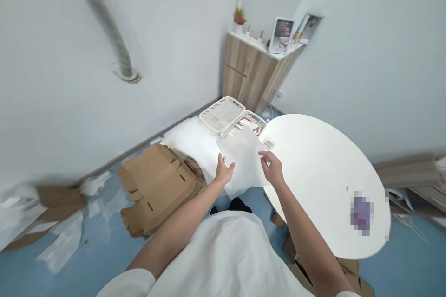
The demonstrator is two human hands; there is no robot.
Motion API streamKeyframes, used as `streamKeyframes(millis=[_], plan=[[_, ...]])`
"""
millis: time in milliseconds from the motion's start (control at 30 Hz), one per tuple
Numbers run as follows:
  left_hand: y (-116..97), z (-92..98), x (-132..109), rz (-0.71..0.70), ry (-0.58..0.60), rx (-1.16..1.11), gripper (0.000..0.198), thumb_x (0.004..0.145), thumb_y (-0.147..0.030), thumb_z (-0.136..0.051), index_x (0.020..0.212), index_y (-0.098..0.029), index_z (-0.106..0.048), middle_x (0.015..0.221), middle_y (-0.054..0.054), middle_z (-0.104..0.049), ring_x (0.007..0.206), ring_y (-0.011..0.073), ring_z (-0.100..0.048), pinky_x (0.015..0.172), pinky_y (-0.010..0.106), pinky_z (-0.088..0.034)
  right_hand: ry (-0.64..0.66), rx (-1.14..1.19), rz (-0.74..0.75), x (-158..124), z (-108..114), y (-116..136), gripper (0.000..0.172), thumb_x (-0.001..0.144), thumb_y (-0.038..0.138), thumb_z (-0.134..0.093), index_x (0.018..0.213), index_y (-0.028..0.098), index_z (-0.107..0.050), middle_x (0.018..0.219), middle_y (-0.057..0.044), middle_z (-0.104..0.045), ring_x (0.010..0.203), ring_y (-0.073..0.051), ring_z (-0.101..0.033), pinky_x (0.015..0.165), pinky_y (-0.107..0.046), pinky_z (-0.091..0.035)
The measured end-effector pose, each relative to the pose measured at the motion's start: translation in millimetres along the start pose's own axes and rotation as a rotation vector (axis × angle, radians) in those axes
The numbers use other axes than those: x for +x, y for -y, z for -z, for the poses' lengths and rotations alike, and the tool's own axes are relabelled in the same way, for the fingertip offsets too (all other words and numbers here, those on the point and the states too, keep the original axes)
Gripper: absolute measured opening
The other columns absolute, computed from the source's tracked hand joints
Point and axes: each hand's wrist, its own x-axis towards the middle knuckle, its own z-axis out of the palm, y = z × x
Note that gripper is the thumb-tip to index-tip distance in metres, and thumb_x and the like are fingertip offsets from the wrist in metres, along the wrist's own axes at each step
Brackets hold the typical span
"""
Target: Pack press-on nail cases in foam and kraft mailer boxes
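A thin white sheet (244, 160) lies between my two hands, one part over the round table's left edge and its lower corner hanging past it. My left hand (225, 171) is at the sheet's left edge, thumb and fingers spread apart. At the sheet's right edge, my right hand (273, 169) has its thumb and index finger curled together on the sheet. A small clear plastic box (268, 144) sits on the table just beyond my right hand. Behind the sheet stands an open white plastic basket (223, 114) with packets in its right part.
The white round table (313, 162) extends to my right, a blurred purple item (361, 213) on it. White sheeting (191, 141) and flattened cardboard (160, 185) lie to my left. Plastic wrap (64, 243) litters the blue floor. A wooden cabinet (249, 69) fills the corner.
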Motion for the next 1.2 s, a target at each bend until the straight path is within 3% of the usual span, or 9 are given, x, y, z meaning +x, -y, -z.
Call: streamKeyframes(millis=[100,233,400,567,667,900,1067,1200], plan=[[-8,-27.5,-5,-0.048,0.103,-0.044,0.069,0.072,-0.025,-0.059,0.130,-0.019,-0.022,0.112,0.011,-0.054,0.104,0.0187,-0.052,0.089,0.033,-0.038,-0.107,-0.021,-0.122,-22,23,-15,0.026,0.080,0.024,-0.039,0.098,0.021,-0.057,0.099,-0.006,-0.060,0.087,-0.018,-0.055,0.068,-0.032,-0.046],[-24,-65.8,-5,-0.095,0.165,-0.013,0.065,0.071,-0.021,-0.058,0.128,-0.016,-0.026,0.088,0.005,-0.058,0.079,0.0142,-0.058,0.075,0.029,-0.044,-0.217,-0.044,-0.306,-49,52,-41,0.029,0.078,0.026,-0.039,0.102,0.021,-0.056,0.102,-0.007,-0.059,0.079,-0.017,-0.057,0.068,-0.033,-0.046],[-44,-122.5,-6,-0.146,0.288,0.048,0.063,0.070,-0.019,-0.059,0.126,-0.016,-0.030,0.081,0.003,-0.057,0.069,0.0112,-0.057,0.067,0.025,-0.044,-0.358,-0.081,-0.511,-89,89,-87,0.038,0.076,0.028,-0.040,0.110,0.019,-0.052,0.090,-0.006,-0.061,0.066,-0.017,-0.055,0.066,-0.036,-0.047],[-42,-178.5,-15,-0.131,0.472,0.126,0.068,0.064,-0.015,-0.063,0.125,-0.019,-0.032,0.087,0.003,-0.057,0.064,0.0083,-0.056,0.062,0.022,-0.044,-0.449,-0.106,-0.587,-124,116,-142,0.042,0.073,0.027,-0.041,0.113,0.019,-0.050,0.099,-0.007,-0.060,0.075,-0.019,-0.057,0.070,-0.038,-0.047],[-35,-204.9,-17,-0.134,0.522,0.220,0.072,0.063,-0.013,-0.064,0.126,-0.020,-0.030,0.087,0.002,-0.056,0.062,0.0078,-0.055,0.062,0.023,-0.045,-0.443,-0.102,-0.665,-137,125,-175,0.044,0.072,0.025,-0.042,0.114,0.018,-0.050,0.104,-0.008,-0.058,0.081,-0.020,-0.057,0.074,-0.039,-0.047],[-21,-256.0,-13,-0.151,0.511,0.456,0.068,0.062,-0.012,-0.062,0.124,-0.019,-0.034,0.085,0.001,-0.055,0.063,0.0090,-0.052,0.069,0.027,-0.044,-0.340,-0.140,-0.755,-153,134,-236,0.046,0.072,0.019,-0.039,0.118,0.018,-0.047,0.113,-0.008,-0.051,0.097,-0.021,-0.052,0.085,-0.040,-0.043],[-10,-281.9,-13,-0.155,0.514,0.549,0.069,0.067,-0.014,-0.058,0.129,-0.019,-0.028,0.094,0.004,-0.053,0.066,0.0094,-0.052,0.071,0.027,-0.044,-0.263,-0.211,-0.787,-155,134,-253,0.048,0.073,0.017,-0.039,0.121,0.017,-0.044,0.119,-0.012,-0.045,0.111,-0.027,-0.040,0.089,-0.045,-0.039],[-8,-289.3,-16,-0.259,0.494,0.659,0.072,0.070,-0.017,-0.056,0.132,-0.020,-0.020,0.112,0.009,-0.046,0.079,0.0137,-0.054,0.077,0.032,-0.044,-0.293,-0.330,-0.777,-156,129,-250,0.050,0.075,0.019,-0.040,0.125,0.020,-0.038,0.136,-0.012,-0.027,0.122,-0.032,-0.026,0.091,-0.053,-0.030]])
